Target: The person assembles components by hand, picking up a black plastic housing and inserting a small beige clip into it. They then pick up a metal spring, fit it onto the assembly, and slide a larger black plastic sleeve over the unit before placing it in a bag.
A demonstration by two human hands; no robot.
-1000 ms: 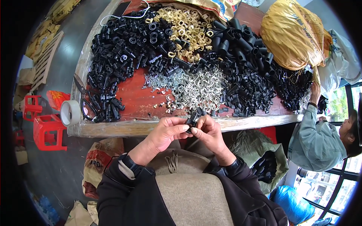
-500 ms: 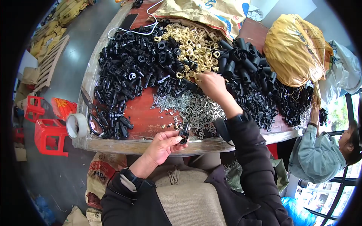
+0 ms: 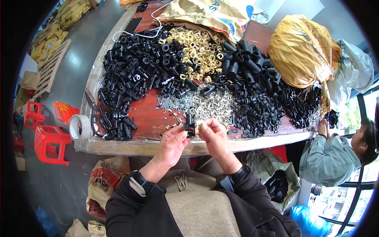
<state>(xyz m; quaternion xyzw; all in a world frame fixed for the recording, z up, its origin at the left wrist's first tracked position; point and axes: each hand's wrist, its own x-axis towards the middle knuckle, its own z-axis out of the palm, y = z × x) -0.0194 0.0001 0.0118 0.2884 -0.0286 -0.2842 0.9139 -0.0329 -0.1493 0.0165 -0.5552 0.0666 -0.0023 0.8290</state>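
Over the near edge of the table (image 3: 118,147), the head view shows both hands meeting just above the wood. The left hand (image 3: 173,143) pinches a small black plastic fitting (image 3: 190,127) between thumb and fingers, holding it upright; the right hand (image 3: 213,136) closes its fingertips on something tiny beside the fitting, too small to tell. The fitting looks light, stiff and smooth, so it is probably best taken by its wider lower body, leaving the narrow top free. Behind the hands lies a pile of silver clips (image 3: 201,104), then a heap of black fittings (image 3: 134,79), brass rings (image 3: 195,49) and black tubes (image 3: 244,65). A yellow sack (image 3: 302,53) sits full and bunched shut at the far right; its contents are hidden. A roll of tape (image 3: 80,127) rests at the left corner. Another person's sleeve (image 3: 327,158) reaches the table's right end.
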